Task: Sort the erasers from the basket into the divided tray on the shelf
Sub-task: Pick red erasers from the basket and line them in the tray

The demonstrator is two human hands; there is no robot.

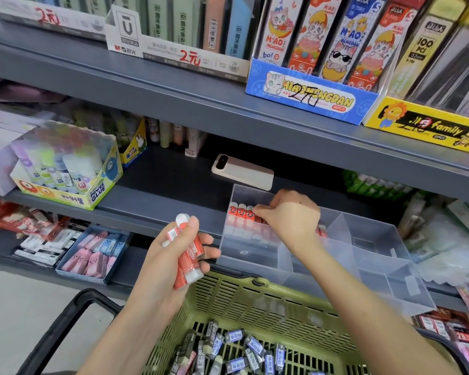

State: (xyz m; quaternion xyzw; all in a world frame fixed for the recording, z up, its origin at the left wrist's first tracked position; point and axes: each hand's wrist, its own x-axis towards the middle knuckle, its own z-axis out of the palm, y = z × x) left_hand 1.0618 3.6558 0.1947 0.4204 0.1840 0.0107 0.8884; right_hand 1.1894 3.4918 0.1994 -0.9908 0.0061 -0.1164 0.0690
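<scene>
Left hand [171,266]: gripping red-sleeved white erasers [192,249] above green slotted plastic basket [255,301]. Right hand [293,220]: pinching end eraser [257,219] of upright row [240,216], left compartment of clear divided plastic tray [377,239], grey metal shelf [160,209].

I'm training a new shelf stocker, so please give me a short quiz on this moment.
1. True or false: the left hand holds several red erasers.
2. Which compartment of the tray does the right hand reach into? A) back left B) front right C) far right
3. Fill in: the basket below the hands is ___ in colour.

Key: 1 true; 2 A; 3 green.
</scene>
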